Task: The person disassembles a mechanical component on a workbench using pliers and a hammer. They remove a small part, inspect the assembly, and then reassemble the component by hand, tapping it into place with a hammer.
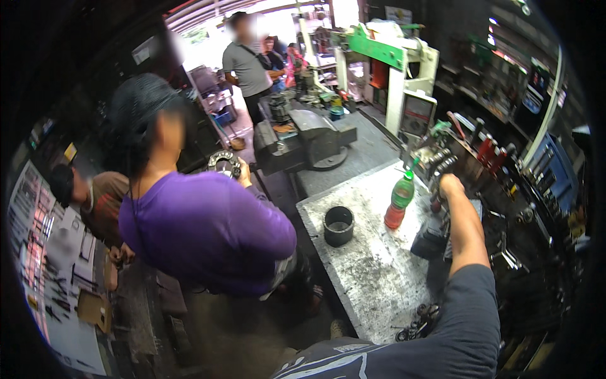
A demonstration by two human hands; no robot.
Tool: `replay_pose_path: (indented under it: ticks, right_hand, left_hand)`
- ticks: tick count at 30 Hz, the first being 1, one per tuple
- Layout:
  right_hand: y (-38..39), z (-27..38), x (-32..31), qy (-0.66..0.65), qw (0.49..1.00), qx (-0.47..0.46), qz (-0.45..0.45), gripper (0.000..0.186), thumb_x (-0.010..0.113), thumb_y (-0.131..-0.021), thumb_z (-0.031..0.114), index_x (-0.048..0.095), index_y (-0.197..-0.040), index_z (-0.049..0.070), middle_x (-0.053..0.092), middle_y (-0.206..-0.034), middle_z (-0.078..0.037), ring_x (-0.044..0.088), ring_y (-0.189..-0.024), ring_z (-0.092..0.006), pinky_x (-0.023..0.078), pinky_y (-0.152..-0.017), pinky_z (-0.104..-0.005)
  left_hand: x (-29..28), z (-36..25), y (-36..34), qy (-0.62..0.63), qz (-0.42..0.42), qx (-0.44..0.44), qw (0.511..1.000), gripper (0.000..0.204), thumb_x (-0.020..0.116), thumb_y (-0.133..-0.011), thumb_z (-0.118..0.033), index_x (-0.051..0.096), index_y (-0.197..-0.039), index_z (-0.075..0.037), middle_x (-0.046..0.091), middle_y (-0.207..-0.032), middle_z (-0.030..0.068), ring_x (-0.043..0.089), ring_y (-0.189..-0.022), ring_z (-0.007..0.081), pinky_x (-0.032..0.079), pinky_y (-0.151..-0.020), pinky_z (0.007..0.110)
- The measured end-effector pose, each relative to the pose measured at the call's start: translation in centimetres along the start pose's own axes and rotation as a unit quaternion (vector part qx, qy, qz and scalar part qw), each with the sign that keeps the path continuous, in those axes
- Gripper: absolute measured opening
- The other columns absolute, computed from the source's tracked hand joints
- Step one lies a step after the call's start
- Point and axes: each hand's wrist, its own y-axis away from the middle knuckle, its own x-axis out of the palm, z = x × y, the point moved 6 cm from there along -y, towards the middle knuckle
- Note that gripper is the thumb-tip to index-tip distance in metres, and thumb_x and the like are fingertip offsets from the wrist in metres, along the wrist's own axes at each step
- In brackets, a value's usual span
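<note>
My right arm stretches forward over the right side of the metal-topped table (pixel 372 284). At its far right edge my right hand (pixel 450 185) looks closed, its fingertips mostly hidden; a dark object is against it, too unclear to name. Just beyond the hand lie greasy metal parts (pixel 435 158). A green-capped plastic bottle (pixel 399 201) with red liquid stands left of the hand. Below the hand sits a dark boxy object (pixel 431 239), partly behind my forearm. My left hand is out of the picture.
A black cylindrical cup (pixel 339 226) stands on the table. A person in purple (pixel 208 234) on the left holds a round metal part (pixel 225 163). Beyond are a large vise (pixel 309 139) and a green-and-white press frame (pixel 391 63). Small dark parts (pixel 416 322) lie near me.
</note>
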Motion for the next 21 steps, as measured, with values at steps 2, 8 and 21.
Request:
replay_pose_path:
  ticks: [2,8,21]
  right_hand:
    - [1.1,0.0,-0.8,0.046,0.999,-0.004,0.027,0.039,0.08,-0.085,0.003,0.082,-0.124,0.008,0.076,-0.134,-0.017,0.072,-0.127,-0.0357,0.062,-0.102,-0.0501]
    - [6.8,3.1,-6.7,0.124,0.983,-0.129,-0.034,0.025,0.074,-0.082,-0.001,0.084,-0.105,0.003,0.079,-0.117,-0.023,0.076,-0.115,-0.0399,0.064,-0.093,-0.0487]
    - [37.1,9.3,-29.4,-0.505,0.733,-0.266,-0.372,0.031,0.063,-0.111,0.021,0.068,-0.128,-0.004,0.068,-0.087,-0.002,0.061,-0.069,-0.0107,0.048,-0.059,-0.0316]
  left_hand:
    - [0.3,1.7,0.0,0.02,-0.002,-0.007,1.0,0.021,0.066,-0.1,-0.022,0.078,-0.091,-0.007,0.076,-0.085,0.0118,0.069,-0.074,0.0246,0.052,-0.065,0.046]
    - [1.8,7.4,-1.5,0.077,0.005,-0.021,0.997,0.023,0.065,-0.101,-0.02,0.078,-0.088,-0.007,0.075,-0.081,0.0112,0.068,-0.071,0.0238,0.051,-0.062,0.047]
    - [-3.0,8.4,-22.7,-0.034,0.14,-0.021,0.989,0.029,0.063,-0.108,-0.026,0.077,-0.114,-0.001,0.08,-0.106,0.0162,0.076,-0.095,0.0243,0.062,-0.082,0.039]
